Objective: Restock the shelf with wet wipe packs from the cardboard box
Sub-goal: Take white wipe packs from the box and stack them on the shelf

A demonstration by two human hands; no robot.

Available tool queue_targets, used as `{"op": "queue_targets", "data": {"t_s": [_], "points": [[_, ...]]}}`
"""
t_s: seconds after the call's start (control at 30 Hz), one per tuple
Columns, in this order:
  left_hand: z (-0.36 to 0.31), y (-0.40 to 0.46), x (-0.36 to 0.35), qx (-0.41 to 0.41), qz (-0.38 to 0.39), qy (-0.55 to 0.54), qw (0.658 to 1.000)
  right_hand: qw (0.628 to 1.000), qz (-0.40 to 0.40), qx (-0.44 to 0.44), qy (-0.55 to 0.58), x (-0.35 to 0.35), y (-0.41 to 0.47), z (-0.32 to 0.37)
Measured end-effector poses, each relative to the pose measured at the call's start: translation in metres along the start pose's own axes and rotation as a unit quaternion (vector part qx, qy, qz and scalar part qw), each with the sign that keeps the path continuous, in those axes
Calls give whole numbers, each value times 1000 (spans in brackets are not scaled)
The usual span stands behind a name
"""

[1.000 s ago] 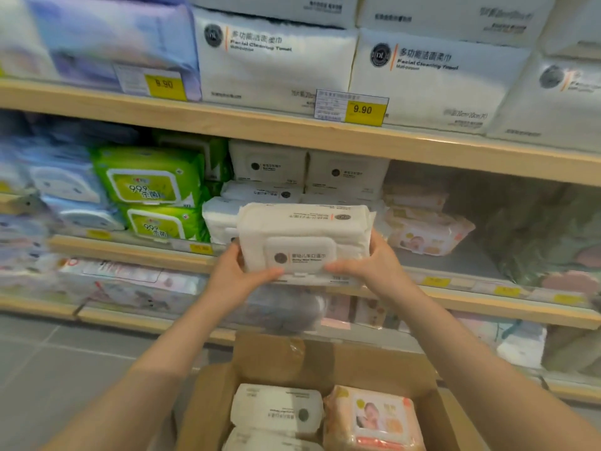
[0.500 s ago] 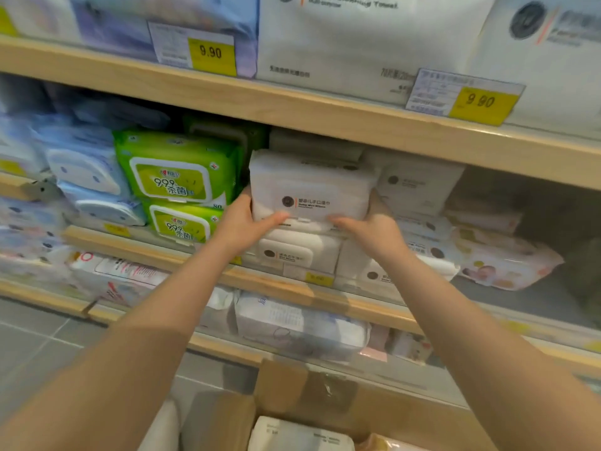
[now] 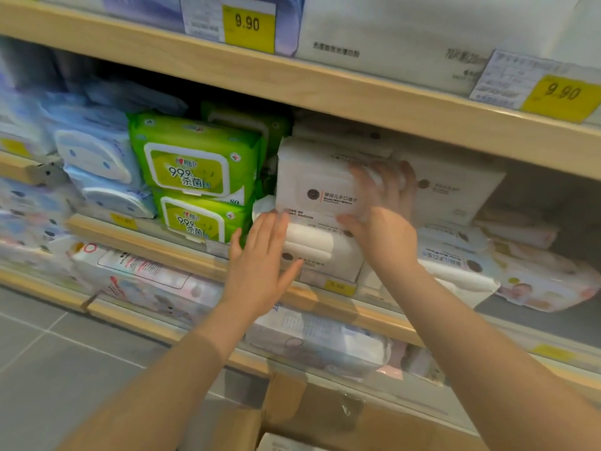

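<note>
Head view: two green packs, two hands.

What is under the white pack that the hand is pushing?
Under the top white pack, pressed by the right hand, lies another white pack with a raised lid, on the wooden shelf. The left hand covers its left end.

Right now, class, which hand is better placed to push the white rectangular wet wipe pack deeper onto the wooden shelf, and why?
Right. The right hand already lies flat on the white pack's front; the left hand sits lower, by the pack beneath.
</note>
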State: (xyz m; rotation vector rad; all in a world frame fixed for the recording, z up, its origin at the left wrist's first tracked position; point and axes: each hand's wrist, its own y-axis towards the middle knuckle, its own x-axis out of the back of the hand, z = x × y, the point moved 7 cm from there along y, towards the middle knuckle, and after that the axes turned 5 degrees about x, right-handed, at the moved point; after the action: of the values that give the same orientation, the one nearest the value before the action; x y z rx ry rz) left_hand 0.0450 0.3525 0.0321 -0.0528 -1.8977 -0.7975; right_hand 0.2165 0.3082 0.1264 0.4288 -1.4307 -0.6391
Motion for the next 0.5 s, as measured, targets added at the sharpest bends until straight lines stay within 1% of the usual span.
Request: {"op": "queue_targets", "data": {"t_s": [0.1, 0.17, 0.33, 0.43, 0.5], "points": [[3, 1, -3, -34, -19, 9, 999, 999, 33, -25, -18, -21, 22, -4], [5, 2, -5, -47, -34, -12, 998, 999, 30, -28, -26, -31, 31, -4], [5, 4, -10, -43, -49, -37, 997, 1000, 9, -3, -23, -44, 38, -4], [5, 4, -7, -42, -58, -28, 997, 1000, 13, -14, -21, -47, 41, -8], [5, 3, -7, -42, -58, -28, 997, 998, 27, -32, -44, -47, 40, -9]]}}
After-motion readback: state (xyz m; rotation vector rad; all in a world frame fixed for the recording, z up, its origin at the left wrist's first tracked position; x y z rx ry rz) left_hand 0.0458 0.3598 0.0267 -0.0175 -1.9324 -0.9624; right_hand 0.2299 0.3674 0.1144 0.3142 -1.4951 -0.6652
